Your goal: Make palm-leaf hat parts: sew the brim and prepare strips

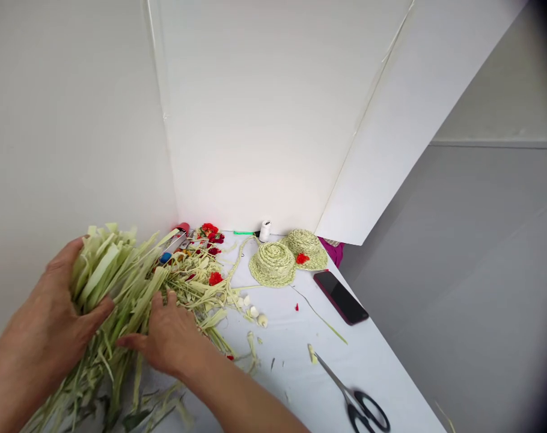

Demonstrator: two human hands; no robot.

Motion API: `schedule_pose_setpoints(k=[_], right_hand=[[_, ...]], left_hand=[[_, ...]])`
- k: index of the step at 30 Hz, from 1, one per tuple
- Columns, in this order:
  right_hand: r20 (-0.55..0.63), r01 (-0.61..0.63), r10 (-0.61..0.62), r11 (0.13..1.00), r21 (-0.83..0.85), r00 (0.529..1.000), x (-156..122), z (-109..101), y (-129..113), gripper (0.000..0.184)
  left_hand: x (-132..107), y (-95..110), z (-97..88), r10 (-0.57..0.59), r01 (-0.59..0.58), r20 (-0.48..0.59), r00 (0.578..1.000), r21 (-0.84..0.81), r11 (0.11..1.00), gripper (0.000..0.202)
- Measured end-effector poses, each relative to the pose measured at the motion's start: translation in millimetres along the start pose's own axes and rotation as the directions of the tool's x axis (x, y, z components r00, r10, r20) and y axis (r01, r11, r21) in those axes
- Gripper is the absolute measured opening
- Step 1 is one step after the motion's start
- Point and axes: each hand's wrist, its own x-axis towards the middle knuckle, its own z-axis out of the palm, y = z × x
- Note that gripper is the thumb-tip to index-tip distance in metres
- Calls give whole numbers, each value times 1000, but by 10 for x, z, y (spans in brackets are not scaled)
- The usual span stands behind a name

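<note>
A loose bundle of pale green strips (115, 300) lies across the desk (381, 361) toward its left edge, the strips fanning out toward the middle and hanging ragged at the near end. The left hand (59, 307) curls around the bundle's upper end, thumb on the near side. The right hand (172, 334) rests against the strips, thumb well apart from the fingers; whether it pinches any, I cannot tell. Red flowers (215, 278) and a blue cap (165, 258) sit among the strips' far ends. Farther right, near the back edge, two woven hats stand side by side, the front one (273, 263) plain, the rear one (307, 240) bearing a red flower (302, 258). A white thread spool (265, 231) stands behind them at the back edge. A phone (341, 297) lies along the right edge, and black-handled scissors (352, 400) lie nearer, their tips touching a pale scrap (312, 353).
</note>
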Motion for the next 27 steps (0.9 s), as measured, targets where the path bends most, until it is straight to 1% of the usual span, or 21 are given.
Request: schedule_pose_setpoints(k=[2, 3, 4, 6, 8, 9, 11, 13, 14, 15, 17, 20, 22, 24, 25, 26, 27], right_hand=[[-29, 4, -8, 991, -136, 1000, -82, -216, 101, 46], [-66, -28, 16, 983, -180, 998, -102, -355, 193, 30], [-114, -119, 96, 970, -213, 989, -101, -501, 308, 22], [-222, -228, 179, 949, -219, 958, -31, -765, 582, 25], [-297, -312, 245, 929, -201, 923, 107, -925, 856, 30], [-311, -343, 277, 921, -183, 909, 184, -952, 974, 34], [-313, -382, 328, 915, -129, 891, 324, -916, 1152, 48], [-304, -398, 366, 916, -48, 879, 409, -812, 1261, 61], [-300, -402, 385, 916, 6, 873, 426, -759, 1301, 65], [-292, -403, 405, 913, 68, 867, 424, -718, 1340, 65], [-254, -401, 447, 891, 214, 858, 374, -687, 1433, 55], [-136, -392, 489, 812, 433, 862, 225, -766, 1630, 34], [-55, -388, 495, 740, 550, 867, 121, -852, 1769, 28], [-7, -374, 493, 669, 642, 870, 52, -915, 1877, 27], [3, -362, 492, 637, 680, 871, 37, -929, 1914, 27], [6, -350, 494, 608, 713, 870, 38, -930, 1938, 27], [5, -339, 499, 582, 739, 867, 54, -917, 1952, 27]], left_hand=[[-38, 127, 31, -7, 11, 66, 998, -58, 998, 86], [-62, 199, 58, -14, 28, 129, 992, -110, 994, 86], [-89, 272, 94, -24, 59, 203, 979, -168, 984, 86], [-150, 415, 183, -31, 132, 347, 937, -273, 953, 86], [-224, 535, 282, -29, 211, 454, 891, -356, 911, 85], [-264, 579, 331, -23, 246, 494, 869, -391, 887, 84], [-349, 622, 414, -11, 292, 533, 846, -446, 846, 84], [-434, 597, 472, -6, 303, 545, 839, -458, 836, 85], [-475, 560, 489, -2, 301, 554, 832, -448, 842, 84], [-515, 512, 500, 7, 297, 577, 817, -431, 852, 83], [-594, 398, 511, 51, 285, 653, 756, -398, 872, 83], [-718, 268, 538, 146, 248, 760, 633, -378, 892, 87], [-796, 256, 583, 209, 220, 798, 566, -390, 894, 90], [-854, 308, 638, 250, 228, 816, 520, -416, 880, 90], [-870, 348, 661, 254, 249, 818, 517, -427, 869, 89], [-873, 388, 674, 243, 279, 814, 528, -436, 856, 88], [-864, 422, 676, 220, 314, 806, 550, -443, 840, 87]])
